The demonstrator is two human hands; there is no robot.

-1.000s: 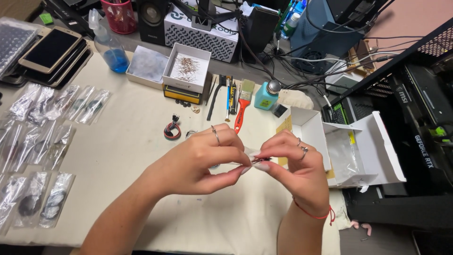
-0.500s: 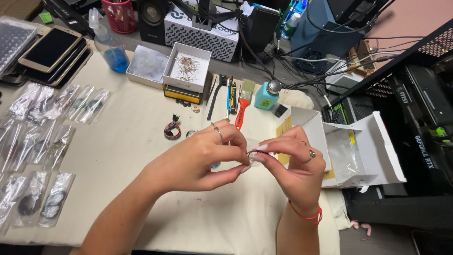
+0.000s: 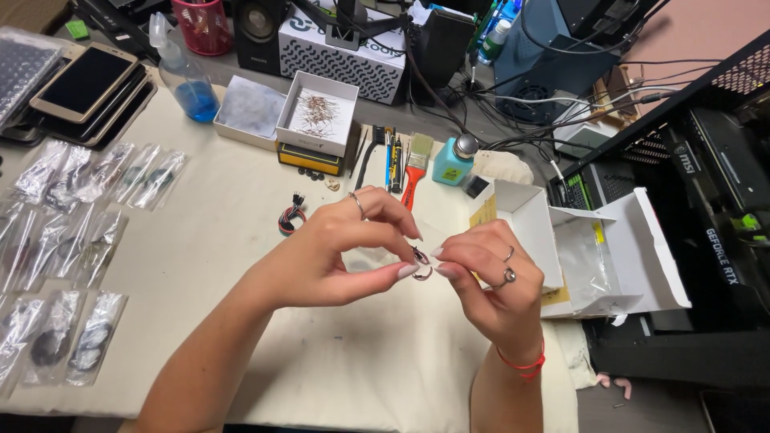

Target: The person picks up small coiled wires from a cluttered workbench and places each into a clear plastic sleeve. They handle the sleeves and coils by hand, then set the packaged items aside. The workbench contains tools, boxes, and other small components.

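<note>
Cluttered with electronics gear, the table (image 3: 241, 240) wore a cream cloth over most of its top, and cables ran along its far edge. Off to the right sat a black computer case (image 3: 706, 240) with a graphics card inside it. Beside the case lay an open white carton (image 3: 626, 265) with a clear plastic bag tucked in it. Rows of clear bagged parts (image 3: 64, 240) covered the left side of the cloth, and a stack of phones (image 3: 84, 84) lay at the far left corner. Farther back stood a small white box of thin wire parts (image 3: 319, 112), a spray bottle of blue liquid (image 3: 186, 80) and a red-handled brush (image 3: 413, 168). A little bundle of red and black wires (image 3: 291, 216) rested on the cloth just beyond the hands.

Both hands were raised over the middle of the table, fingertips almost meeting. The left hand (image 3: 337, 256) pinched a small clear bag (image 3: 377, 256) between thumb and fingers. The right hand (image 3: 489, 281), rings on two fingers, had its thumb and forefinger closed on a tiny dark ring-shaped part (image 3: 421, 269) at the bag's mouth, between the two hands.
</note>
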